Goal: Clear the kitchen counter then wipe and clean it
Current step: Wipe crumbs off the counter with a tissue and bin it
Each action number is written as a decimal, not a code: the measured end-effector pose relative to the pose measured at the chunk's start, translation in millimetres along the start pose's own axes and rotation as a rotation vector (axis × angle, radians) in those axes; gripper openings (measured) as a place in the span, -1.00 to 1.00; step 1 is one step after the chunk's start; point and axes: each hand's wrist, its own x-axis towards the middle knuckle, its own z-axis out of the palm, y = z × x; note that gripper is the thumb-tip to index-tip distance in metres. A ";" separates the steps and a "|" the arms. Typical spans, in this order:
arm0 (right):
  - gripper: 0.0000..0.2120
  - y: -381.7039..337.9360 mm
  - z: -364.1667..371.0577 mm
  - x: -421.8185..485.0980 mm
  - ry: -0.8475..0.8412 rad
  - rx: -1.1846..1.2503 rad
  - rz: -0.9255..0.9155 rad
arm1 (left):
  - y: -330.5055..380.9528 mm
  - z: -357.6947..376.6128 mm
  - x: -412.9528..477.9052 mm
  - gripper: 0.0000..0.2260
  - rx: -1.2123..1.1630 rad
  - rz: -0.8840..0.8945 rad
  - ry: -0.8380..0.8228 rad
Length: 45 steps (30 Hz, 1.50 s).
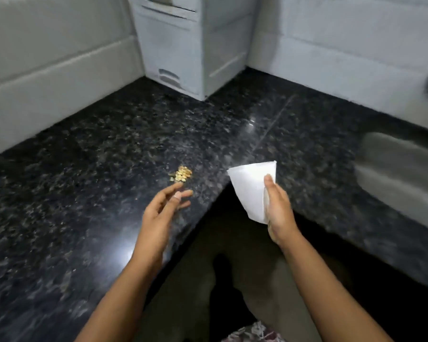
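A small heap of yellow crumbs [181, 174] lies on the black speckled granite counter [89, 174], close to the inner corner of its L shape. My left hand [162, 208] hovers just in front of the crumbs, empty, with its fingers spread and pointing at them. My right hand [277, 208] holds a folded white sheet of paper [250, 188] at the counter's front edge, to the right of the crumbs; the paper's top edge stands at about counter height.
A white appliance [190, 43] stands in the back corner against the tiled wall. A steel sink [400, 169] is sunk into the counter at the right. Dark floor [232, 280] lies below, between the two counter arms.
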 end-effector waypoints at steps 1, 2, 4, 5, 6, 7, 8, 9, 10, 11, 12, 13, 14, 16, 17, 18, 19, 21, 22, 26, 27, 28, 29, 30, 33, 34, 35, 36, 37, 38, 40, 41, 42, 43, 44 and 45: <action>-0.71 4.8 -13.4 -20.0 0.054 0.019 0.015 | -3.0 3.8 -10.3 -0.76 0.001 -0.003 -0.043; -0.71 10.2 -27.2 -38.4 0.087 0.029 0.024 | -6.8 8.9 -20.9 -0.76 0.006 -0.010 -0.086; -0.72 20.3 -58.1 -81.4 0.174 0.036 0.040 | -14.4 22.8 -46.7 -0.76 0.056 -0.020 -0.192; -0.71 24.3 -72.5 -102.5 0.230 0.036 0.056 | -19.8 28.9 -59.0 -0.75 0.084 -0.014 -0.241; -0.71 32.5 -89.0 -121.4 0.287 0.035 0.074 | -25.4 35.0 -70.6 -0.75 0.106 -0.007 -0.289; -0.71 38.8 -103.6 -141.2 0.343 0.028 0.097 | -31.3 41.2 -82.4 -0.75 0.131 -0.011 -0.337; -0.71 47.3 -119.6 -160.2 0.401 0.021 0.113 | -38.1 48.5 -94.3 -0.74 0.157 -0.020 -0.393; -0.70 54.1 -132.5 -178.8 0.447 0.009 0.136 | -44.7 54.1 -104.6 -0.75 0.181 -0.028 -0.444; -0.70 64.3 -144.3 -191.8 0.486 0.003 0.157 | -49.9 58.3 -112.6 -0.77 0.205 -0.034 -0.485; -0.71 71.4 -157.6 -208.8 0.538 0.020 0.183 | -56.7 66.3 -123.4 -0.79 0.234 -0.040 -0.531; -0.72 80.0 -172.1 -224.1 0.582 0.037 0.200 | -62.1 76.3 -135.2 -0.82 0.258 -0.045 -0.572; -0.73 85.2 -180.8 -235.1 0.601 0.046 0.223 | -66.0 83.5 -143.8 -0.83 0.275 -0.047 -0.596; -0.72 95.9 -195.2 -246.5 0.613 0.047 0.249 | -70.6 93.8 -154.4 -0.83 0.285 -0.057 -0.626; -0.68 110.6 -219.5 -266.6 0.643 0.058 0.302 | -79.9 114.4 -174.2 -0.82 0.311 -0.085 -0.677; -0.67 115.8 -230.4 -275.0 0.662 0.059 0.313 | -84.3 124.5 -183.4 -0.82 0.322 -0.096 -0.696; -0.68 124.1 -247.7 -285.7 0.680 0.059 0.316 | -90.9 138.2 -196.0 -0.81 0.337 -0.112 -0.716; -0.69 129.5 -260.0 -293.6 0.690 0.053 0.315 | -96.3 147.9 -205.6 -0.81 0.351 -0.124 -0.727; -0.68 144.5 -292.9 -312.2 0.694 0.038 0.314 | -110.6 171.5 -230.9 -0.80 0.399 -0.143 -0.762; -0.64 153.6 -309.7 -321.5 0.693 0.033 0.306 | -118.3 182.2 -244.3 -0.80 0.429 -0.159 -0.783; -0.62 185.9 -370.2 -354.9 0.710 0.009 0.305 | -150.9 221.0 -296.4 -0.83 0.494 -0.242 -0.797; -0.64 192.3 -380.5 -360.4 0.715 -0.009 0.305 | -159.0 228.9 -306.0 -0.85 0.499 -0.268 -0.789; -0.66 200.2 -392.5 -365.7 0.719 -0.017 0.312 | -170.3 238.2 -315.3 -0.85 0.511 -0.294 -0.786; -0.67 207.5 -401.5 -369.6 0.719 -0.020 0.327 | -181.7 245.2 -321.6 -0.86 0.525 -0.317 -0.789; -0.67 214.8 -409.2 -372.3 0.725 -0.023 0.340 | -193.9 252.4 -326.6 -0.85 0.556 -0.335 -0.803; -0.60 235.3 -434.9 -380.9 0.763 -0.076 0.351 | -240.2 277.8 -340.2 -0.85 0.684 -0.410 -0.889; -0.59 241.3 -440.4 -381.7 0.764 -0.114 0.349 | -258.3 284.1 -340.7 -0.86 0.718 -0.447 -0.912; -0.59 250.9 -446.7 -382.1 0.770 -0.148 0.354 | -280.3 291.0 -339.4 -0.87 0.755 -0.485 -0.927; -0.59 262.1 -452.0 -382.2 0.778 -0.172 0.354 | -304.2 297.8 -336.8 -0.88 0.790 -0.523 -0.938; -0.60 273.4 -456.1 -381.9 0.777 -0.188 0.350 | -327.0 303.5 -334.7 -0.89 0.822 -0.568 -0.940; -0.61 289.4 -460.6 -380.2 0.777 -0.217 0.344 | -354.3 310.4 -332.0 -0.88 0.853 -0.616 -0.942; -0.64 319.2 -466.8 -373.7 0.749 -0.346 0.349 | -404.7 325.8 -328.5 -0.79 0.908 -0.685 -0.938; -0.66 332.9 -469.2 -369.2 0.730 -0.432 0.336 | -427.8 333.7 -327.6 -0.74 0.920 -0.715 -0.928; -0.67 349.8 -472.2 -363.7 0.724 -0.522 0.321 | -456.6 342.0 -327.0 -0.69 0.925 -0.745 -0.919; -0.65 364.9 -474.9 -359.0 0.719 -0.591 0.302 | -478.1 349.7 -326.7 -0.63 0.933 -0.771 -0.908; -0.63 377.3 -476.9 -354.6 0.708 -0.646 0.295 | -499.0 356.7 -326.7 -0.56 0.946 -0.796 -0.898; -0.61 399.2 -480.6 -349.0 0.692 -0.689 0.285 | -526.3 363.2 -327.7 -0.49 0.962 -0.811 -0.891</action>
